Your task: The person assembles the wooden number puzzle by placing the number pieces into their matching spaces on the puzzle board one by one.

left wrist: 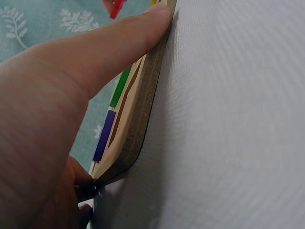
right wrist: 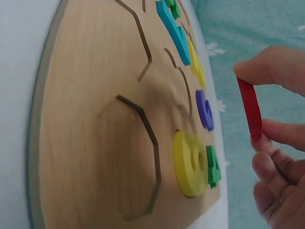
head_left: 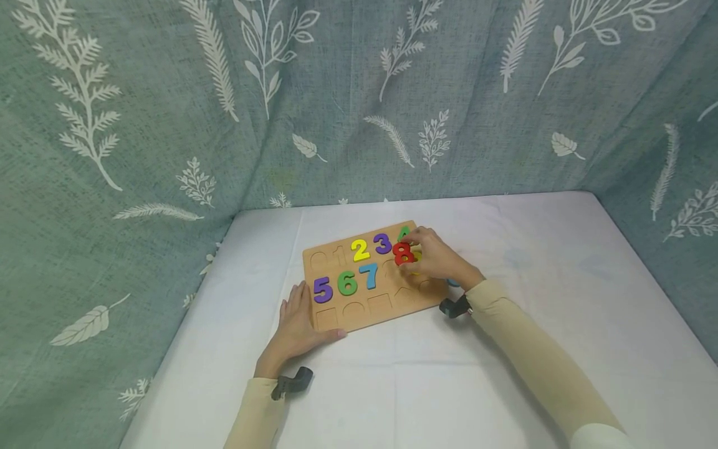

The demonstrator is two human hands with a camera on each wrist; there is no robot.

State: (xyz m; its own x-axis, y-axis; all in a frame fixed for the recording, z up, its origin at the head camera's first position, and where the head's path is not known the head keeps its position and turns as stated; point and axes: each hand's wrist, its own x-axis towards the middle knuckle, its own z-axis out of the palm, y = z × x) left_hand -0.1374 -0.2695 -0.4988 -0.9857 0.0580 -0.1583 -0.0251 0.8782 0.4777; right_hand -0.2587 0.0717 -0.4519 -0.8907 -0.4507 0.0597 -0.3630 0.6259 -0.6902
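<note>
A wooden number puzzle board [head_left: 359, 312] lies at a slant on the white cloth. My right hand [head_left: 436, 254] pinches a red number 8 piece [head_left: 402, 254] between thumb and fingers; in the right wrist view that red piece [right wrist: 249, 107] stands edge-on, raised off the board. Near the hand are a green 4 [right wrist: 213, 167], a purple 3 [head_left: 382, 243] and a rounded yellow piece [right wrist: 190, 164]. My left hand [head_left: 296, 324] rests at the board's near left corner, straight fingers along its left side and thumb [left wrist: 138, 31] laid on the front edge.
A yellow 2 [head_left: 360, 250], purple 5 [head_left: 322, 290], green 6 [head_left: 347, 284] and light blue 7 [head_left: 368, 275] sit on the board among bare cut-outs. A blue piece [head_left: 453, 282] shows partly beneath the right wrist. Leaf-patterned curtain [head_left: 336, 112] closes off the back and sides.
</note>
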